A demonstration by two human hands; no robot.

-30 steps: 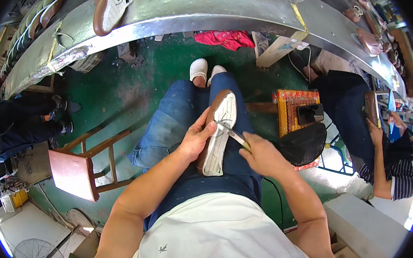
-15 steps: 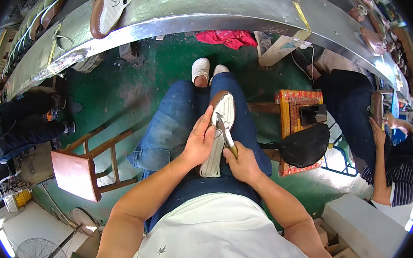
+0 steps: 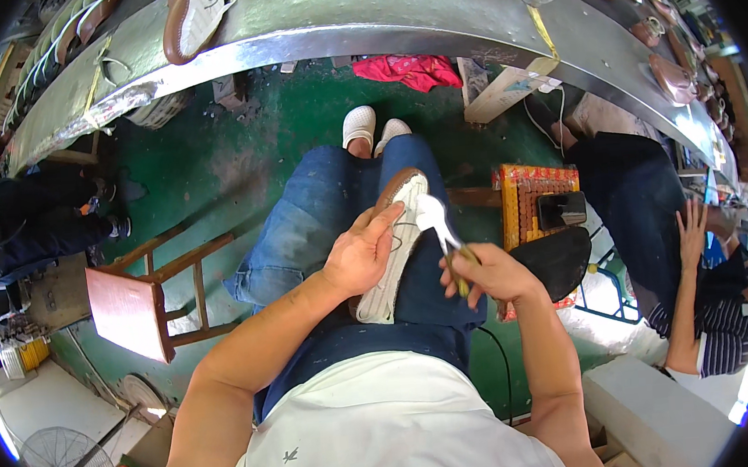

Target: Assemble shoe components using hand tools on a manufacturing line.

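Note:
A brown shoe [image 3: 402,258] lies lengthwise on my thighs, its whitish, wrinkled underside turned up and its rounded toe pointing away. A thin dark line curves across that underside. My left hand [image 3: 360,259] grips the shoe from its left side, fingers together along the edge near the toe. To the right, my right hand [image 3: 493,273] is closed around the yellowish-green handles of metal pincers [image 3: 438,220]. Their shiny head hangs beside the front half of the shoe; I cannot tell whether it touches.
A metal-topped workbench [image 3: 330,13] curves across the far side, with another shoe [image 3: 193,24] on it. A wooden stool [image 3: 130,310] stands left. A beaded seat [image 3: 521,209] at right carries a phone [image 3: 561,210] and a black pad [image 3: 556,263]. A co-worker [image 3: 706,321] sits farther right.
The pincers have come off the middle of the shoe, moving up and right, and their head has turned. My right hand has shifted right with them. My left hand stays on the shoe.

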